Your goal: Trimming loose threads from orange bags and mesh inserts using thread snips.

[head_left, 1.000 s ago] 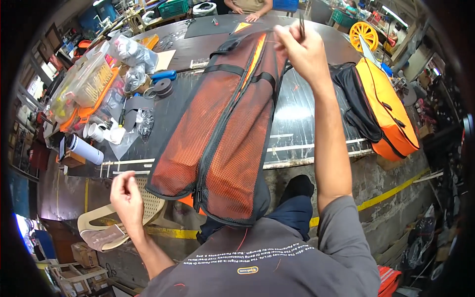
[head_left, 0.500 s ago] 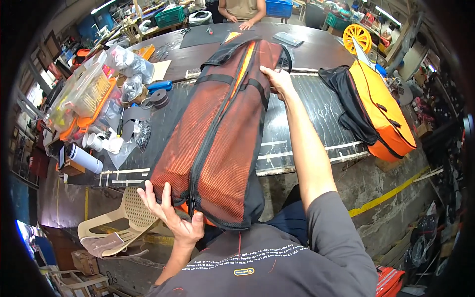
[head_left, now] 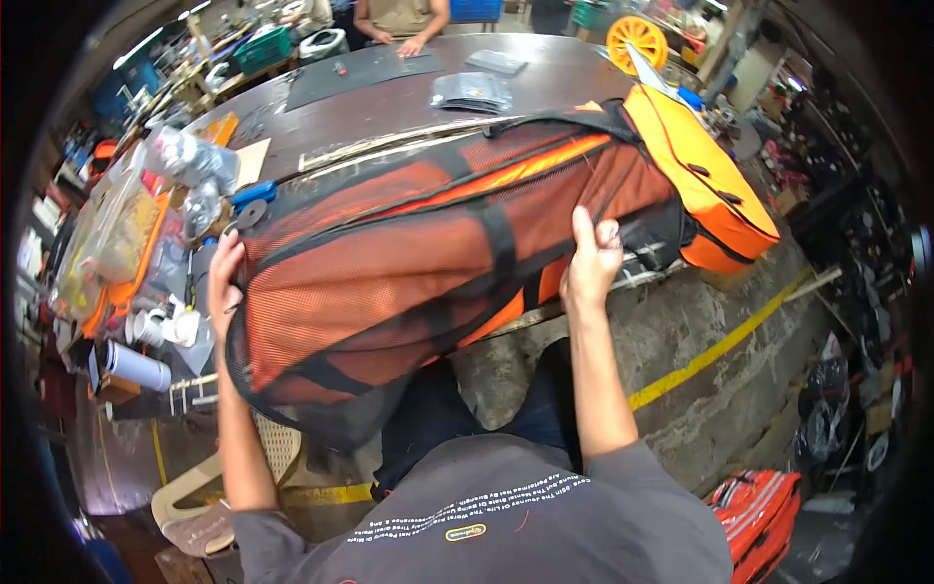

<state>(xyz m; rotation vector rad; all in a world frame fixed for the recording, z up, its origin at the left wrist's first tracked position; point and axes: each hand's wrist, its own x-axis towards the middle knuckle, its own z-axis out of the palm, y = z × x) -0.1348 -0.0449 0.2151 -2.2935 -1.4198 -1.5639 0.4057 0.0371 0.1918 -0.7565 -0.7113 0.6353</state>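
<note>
Clear plastic packages (head_left: 180, 156) of small parts are sitting at the upper left of the frame, beside a flat yellowish packet (head_left: 126, 234) in clear wrap; below them, at the left edge, a white cylinder (head_left: 131, 365) with a dark cap is lying on its side. Near the top centre, grey foil-like packets (head_left: 472, 91) are resting on the dark table (head_left: 389, 97), and a round yellow spool (head_left: 637, 39) is standing at the upper right. The long orange mesh bag (head_left: 418, 263) with black straps is occupying the middle of the frame, its long axis running from the lower left up to the upper right, where a second orange bag (head_left: 710, 185) is lying against it. The left hand (head_left: 226, 282) is gripping the bag's lower-left end, fingers curled around its edge. The right hand (head_left: 591, 263) is pressing on the bag's lower edge right of centre, fingers spread over the fabric.
</note>
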